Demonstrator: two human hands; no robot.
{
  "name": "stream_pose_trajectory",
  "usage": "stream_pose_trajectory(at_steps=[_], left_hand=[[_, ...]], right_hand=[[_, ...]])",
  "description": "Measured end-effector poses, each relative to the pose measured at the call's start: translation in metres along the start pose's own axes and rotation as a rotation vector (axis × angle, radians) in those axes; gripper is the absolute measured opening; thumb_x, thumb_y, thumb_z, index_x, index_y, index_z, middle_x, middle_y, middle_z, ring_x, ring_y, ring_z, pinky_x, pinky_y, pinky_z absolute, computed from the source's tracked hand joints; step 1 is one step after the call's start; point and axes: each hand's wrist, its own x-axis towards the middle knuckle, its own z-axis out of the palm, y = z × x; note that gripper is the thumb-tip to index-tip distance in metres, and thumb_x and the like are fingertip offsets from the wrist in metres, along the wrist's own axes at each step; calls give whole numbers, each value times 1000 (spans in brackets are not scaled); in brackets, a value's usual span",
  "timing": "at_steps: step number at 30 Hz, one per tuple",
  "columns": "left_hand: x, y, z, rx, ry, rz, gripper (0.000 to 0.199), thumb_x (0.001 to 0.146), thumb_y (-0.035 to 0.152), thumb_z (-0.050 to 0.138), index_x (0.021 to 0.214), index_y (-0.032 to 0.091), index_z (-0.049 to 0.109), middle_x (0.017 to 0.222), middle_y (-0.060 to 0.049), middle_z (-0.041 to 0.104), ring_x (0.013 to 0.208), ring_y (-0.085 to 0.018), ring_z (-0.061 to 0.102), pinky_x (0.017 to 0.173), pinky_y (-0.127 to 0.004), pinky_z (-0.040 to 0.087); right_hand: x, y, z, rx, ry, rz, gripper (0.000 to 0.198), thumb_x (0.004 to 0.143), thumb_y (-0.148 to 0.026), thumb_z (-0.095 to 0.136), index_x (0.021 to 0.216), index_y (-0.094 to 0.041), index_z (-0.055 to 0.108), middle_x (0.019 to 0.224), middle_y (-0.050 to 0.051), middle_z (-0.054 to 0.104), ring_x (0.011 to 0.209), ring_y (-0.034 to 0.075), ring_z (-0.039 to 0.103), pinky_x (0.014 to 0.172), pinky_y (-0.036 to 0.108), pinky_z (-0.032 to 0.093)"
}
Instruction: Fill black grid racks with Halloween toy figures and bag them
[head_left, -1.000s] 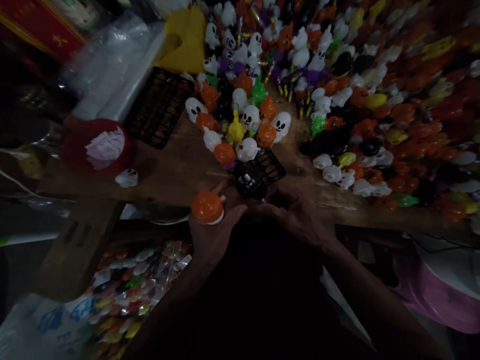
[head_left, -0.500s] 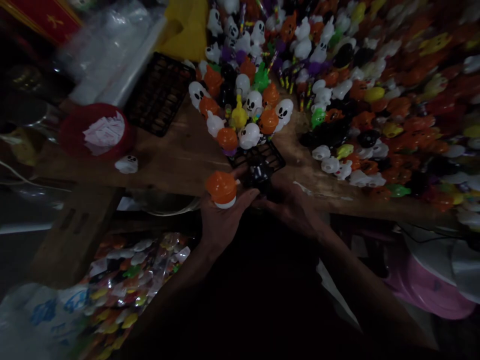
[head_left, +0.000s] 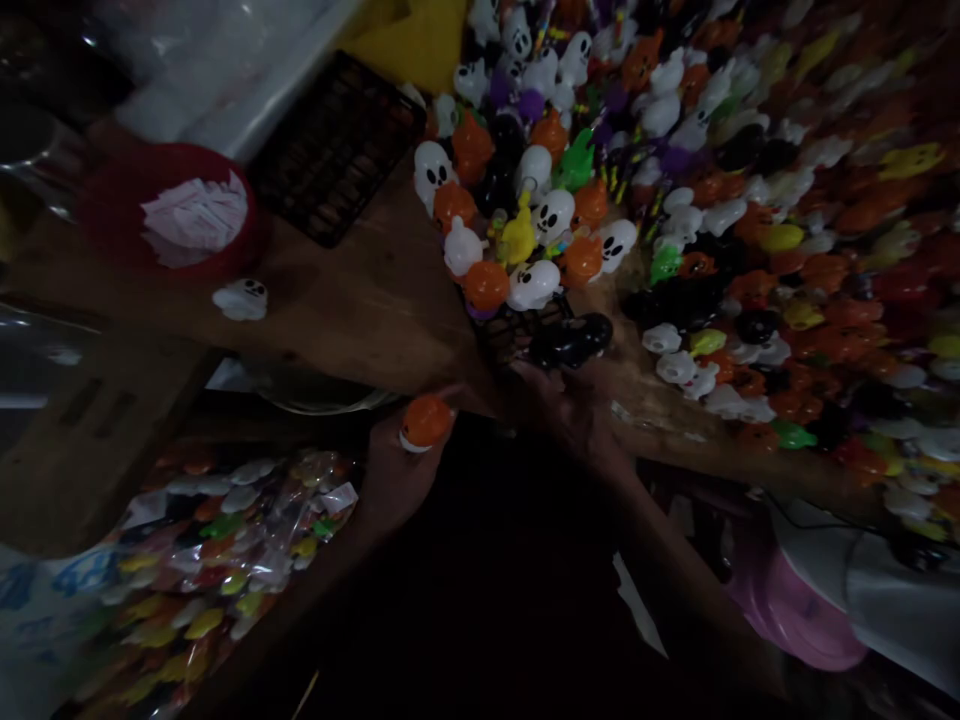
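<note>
My left hand is closed around an orange pumpkin figure with a white base, just off the front edge of the wooden table. My right hand grips a shiny black plastic figure, which lies tilted over the front of a black grid rack. Ghost and pumpkin figures in white, orange, yellow, green and black stand packed in that rack, among them a white ghost and an orange pumpkin. Dim light hides the finger details.
A second black grid rack lies beside a red bowl of paper slips. A loose white ghost sits near the bowl. A large heap of figures covers the right side. Bagged figures lie below the table at left.
My hands have moved apart. The right has carried the black figure forward and right, over the rack's front; the left has drawn back with the pumpkin figure. The view has shifted too.
</note>
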Motion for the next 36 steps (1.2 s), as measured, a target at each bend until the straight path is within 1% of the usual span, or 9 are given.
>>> stream_pose_trajectory(at_steps=[3, 7, 12, 18, 22, 25, 28, 31, 36], left_hand=[[1, 6, 7, -166, -39, -147, 40, 86, 44, 71, 117, 18, 76, 51, 9, 34, 44, -6, 29, 40, -18, 26], [6, 8, 11, -279, -78, -250, 43, 86, 44, 74, 121, 18, 72, 54, 10, 32, 45, -5, 27, 41, -18, 26], [13, 10, 8, -514, -105, -252, 32, 78, 35, 79, 106, 22, 71, 79, 2, 60, 52, -5, 34, 47, -22, 33], [11, 22, 6, -774, -198, -105, 28, 72, 42, 79, 89, 22, 67, 86, -3, 68, 57, -8, 41, 58, -28, 41], [1, 14, 11, -706, -122, 73, 17, 86, 38, 76, 97, 26, 71, 103, -4, 73, 68, -10, 54, 71, -30, 50], [-7, 4, 15, -604, -53, 161, 20, 91, 36, 74, 109, 30, 72, 120, -4, 71, 101, -16, 66, 94, -34, 53], [-12, 0, 19, -554, -16, 121, 30, 89, 41, 77, 117, 31, 71, 129, -3, 69, 126, -21, 62, 112, -39, 49], [-16, 3, 23, -488, -64, 102, 35, 89, 47, 75, 119, 29, 71, 136, -4, 67, 136, -25, 57, 122, -43, 42], [-24, 14, 23, -248, -173, 158, 43, 90, 38, 75, 131, 29, 67, 141, -6, 65, 135, -25, 59, 114, -39, 51]], right_hand=[[10, 4, 13, 33, 66, -18, 26, 96, -48, 65, 91, -24, 74, 90, 5, 74, 84, 21, 69, 76, 35, 57], [16, 8, 16, -35, 43, -75, 32, 96, -48, 65, 84, -20, 72, 87, 6, 71, 77, 18, 66, 70, 31, 54], [20, 11, 12, -279, -71, -172, 36, 101, -48, 57, 83, -20, 69, 86, 8, 68, 80, 20, 64, 73, 32, 53], [28, 15, 13, -360, -187, -226, 35, 104, -45, 54, 82, -20, 68, 88, 10, 69, 85, 20, 65, 79, 32, 53], [14, 0, 6, -308, -24, -338, 22, 105, -33, 52, 102, -21, 70, 99, 9, 73, 90, 21, 70, 79, 33, 57], [-13, -25, 1, -287, 80, -345, 22, 101, -25, 58, 122, -21, 67, 112, 10, 73, 102, 24, 71, 85, 38, 60], [-37, -48, 7, -96, -51, -350, 27, 97, -23, 65, 124, -22, 66, 117, 10, 72, 108, 24, 71, 91, 40, 61], [-47, -56, 21, 67, -139, -377, 28, 98, -19, 61, 125, -20, 66, 122, 12, 71, 118, 24, 68, 97, 39, 59], [-44, -41, 8, 92, -102, -340, 19, 100, -17, 56, 115, -19, 68, 107, 9, 74, 97, 19, 72, 84, 31, 60]])
